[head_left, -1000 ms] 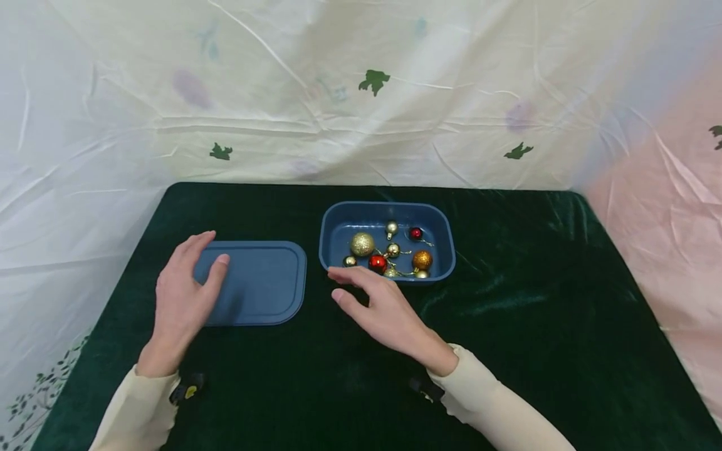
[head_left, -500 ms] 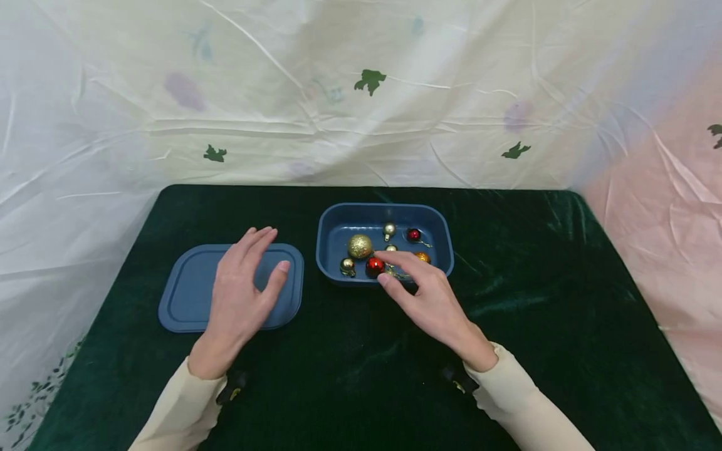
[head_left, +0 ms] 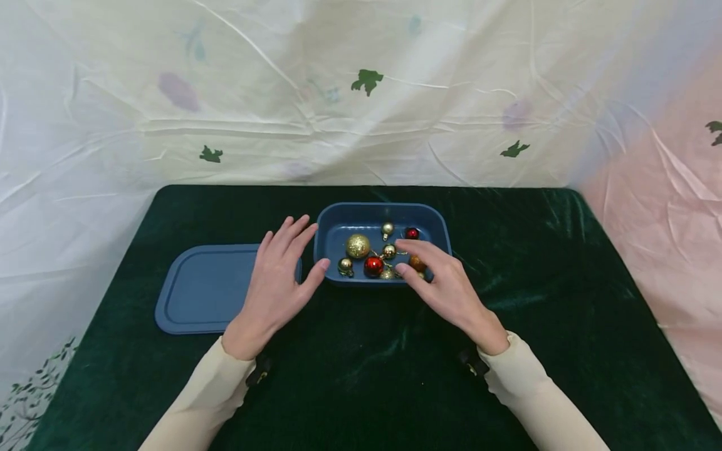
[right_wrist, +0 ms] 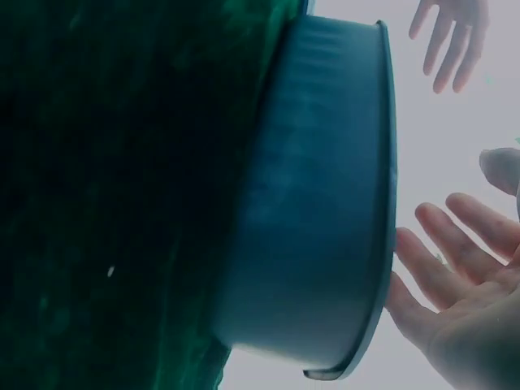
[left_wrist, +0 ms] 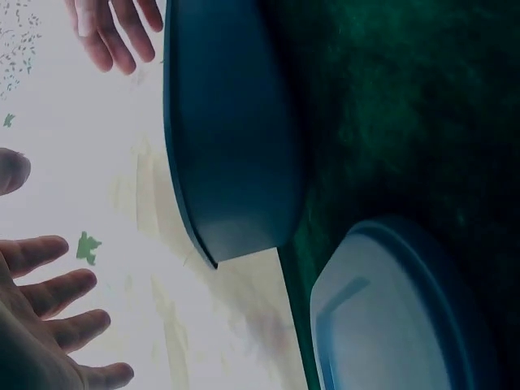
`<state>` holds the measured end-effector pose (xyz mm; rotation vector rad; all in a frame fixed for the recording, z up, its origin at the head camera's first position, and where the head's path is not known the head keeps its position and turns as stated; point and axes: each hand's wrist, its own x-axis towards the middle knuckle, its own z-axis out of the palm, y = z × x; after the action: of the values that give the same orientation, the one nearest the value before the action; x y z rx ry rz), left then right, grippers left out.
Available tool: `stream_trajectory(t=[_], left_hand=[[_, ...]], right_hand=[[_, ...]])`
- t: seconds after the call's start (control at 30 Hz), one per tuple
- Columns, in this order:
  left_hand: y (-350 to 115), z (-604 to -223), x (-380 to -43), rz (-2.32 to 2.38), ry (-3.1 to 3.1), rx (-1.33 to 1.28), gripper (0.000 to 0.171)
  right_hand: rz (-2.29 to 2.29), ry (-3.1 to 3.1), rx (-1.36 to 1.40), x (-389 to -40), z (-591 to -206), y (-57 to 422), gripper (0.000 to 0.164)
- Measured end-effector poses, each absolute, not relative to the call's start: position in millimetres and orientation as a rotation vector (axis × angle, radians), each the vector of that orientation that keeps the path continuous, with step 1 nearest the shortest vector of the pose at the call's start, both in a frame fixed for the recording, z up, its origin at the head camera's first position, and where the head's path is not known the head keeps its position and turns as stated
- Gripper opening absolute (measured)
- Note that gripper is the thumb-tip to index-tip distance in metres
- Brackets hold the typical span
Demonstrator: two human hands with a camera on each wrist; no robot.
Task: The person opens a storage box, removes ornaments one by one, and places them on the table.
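Observation:
A blue box (head_left: 383, 283) on the table holds several small bauble ornaments. Among them are a glittery gold bauble (head_left: 358, 246), a shiny red bauble (head_left: 373, 266) and a dark red bauble (head_left: 412, 233). My right hand (head_left: 445, 288) hovers above the box's front right part, partly hiding an orange bauble (head_left: 416, 263); its fingers are relaxed and hold nothing. In the right wrist view, the same hand (right_wrist: 467, 284) is beside the box's rim. My left hand (head_left: 279, 285) is at the box's left end, fingers spread, overlapping the blue lid (head_left: 197, 291). In the left wrist view its fingers (left_wrist: 61, 292) are empty.
The lid lies flat to the left of the box. Dark green velvet cloth (head_left: 361, 388) covers the table. Pale patterned fabric (head_left: 316, 94) hangs behind the table and at both sides.
My left hand has moved right from over the lid to the box's left end. The right hand has moved right, from the box's front left to over its front right part.

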<state>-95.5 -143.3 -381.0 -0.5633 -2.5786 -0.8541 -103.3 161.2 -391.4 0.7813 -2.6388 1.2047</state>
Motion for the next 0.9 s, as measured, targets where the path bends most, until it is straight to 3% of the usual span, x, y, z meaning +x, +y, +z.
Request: stream_trajectory(t=[0.47, 0.9], left_hand=[[-130, -389, -119, -0.753, -2.674, -0.678, 0.066], [-136, -412, -140, -0.606, -2.987, -0.563, 0.091]], right_hand=[[1.062, -2.645, 0.853, -123, -398, 166, 0.044], [0.894, -2.762, 0.919, -141, -396, 148, 0.051]])
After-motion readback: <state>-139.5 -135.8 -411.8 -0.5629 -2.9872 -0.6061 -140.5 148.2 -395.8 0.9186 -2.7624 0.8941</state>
